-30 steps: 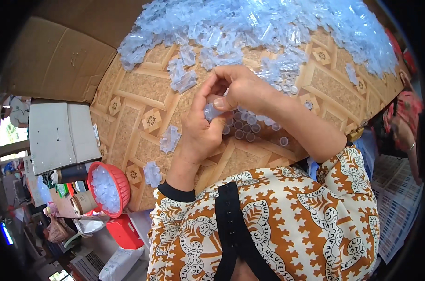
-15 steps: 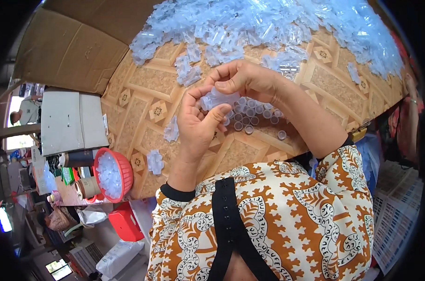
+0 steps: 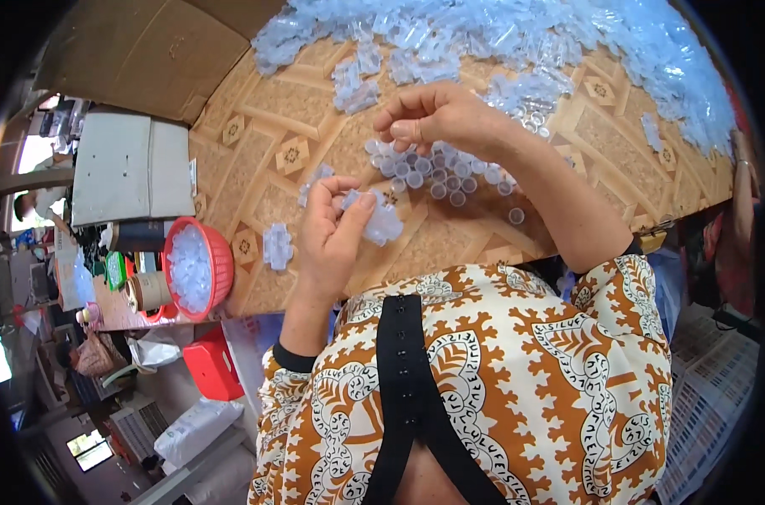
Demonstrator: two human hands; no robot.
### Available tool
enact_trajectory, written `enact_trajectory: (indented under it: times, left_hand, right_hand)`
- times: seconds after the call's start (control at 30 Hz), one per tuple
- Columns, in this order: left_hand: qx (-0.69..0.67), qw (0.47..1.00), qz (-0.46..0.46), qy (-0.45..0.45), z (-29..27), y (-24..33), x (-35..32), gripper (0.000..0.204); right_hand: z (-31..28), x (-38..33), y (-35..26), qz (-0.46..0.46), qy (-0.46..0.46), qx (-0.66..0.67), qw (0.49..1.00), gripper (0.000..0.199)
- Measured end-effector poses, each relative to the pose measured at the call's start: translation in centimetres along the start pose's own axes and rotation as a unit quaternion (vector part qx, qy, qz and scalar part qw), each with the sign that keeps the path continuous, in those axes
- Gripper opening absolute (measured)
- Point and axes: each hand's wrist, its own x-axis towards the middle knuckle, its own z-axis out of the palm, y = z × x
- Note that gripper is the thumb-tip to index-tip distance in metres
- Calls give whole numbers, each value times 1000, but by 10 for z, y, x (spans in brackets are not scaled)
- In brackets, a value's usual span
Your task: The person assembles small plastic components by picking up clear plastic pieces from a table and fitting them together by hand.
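Note:
My left hand is closed on a clear plastic piece with a knobbly outline, the thumb pressed on top of it. Up and to the right, my right hand hangs over a cluster of small round translucent caps, its fingers loosely bent and apart. Nothing shows between those fingers. Another clear plastic piece lies just behind my left hand, and a similar piece rests on the patterned tabletop to its left.
A large heap of clear plastic pieces covers the table's far side. At the left stand a red basket filled with translucent parts, a white box and a cardboard sheet. Another person's arm shows at the right edge.
My hands were together around a clear plastic piece and have parted. My left hand has lowered and moved left, holding a piece; my right hand has risen off it, over the caps.

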Motion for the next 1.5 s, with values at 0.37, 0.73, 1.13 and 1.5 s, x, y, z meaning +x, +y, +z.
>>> enact_trajectory:
  times: [0.37, 0.73, 1.13, 1.5]
  left_hand:
    - [679, 728, 4, -93, 3, 8, 1, 28]
    - [718, 676, 82, -146, -4, 4, 6, 27]
    - [714, 683, 54, -147, -14, 2, 6, 25]
    - [701, 697, 105, -113, -84, 19, -32, 11]
  right_hand:
    - [15, 7, -3, -9, 4, -78, 997, 21]
    - [15, 6, -1, -27, 23, -127, 991, 21]
    - [8, 6, -10, -74, 52, -207, 974, 25]
    - [19, 10, -1, -49, 42, -240, 969, 24]
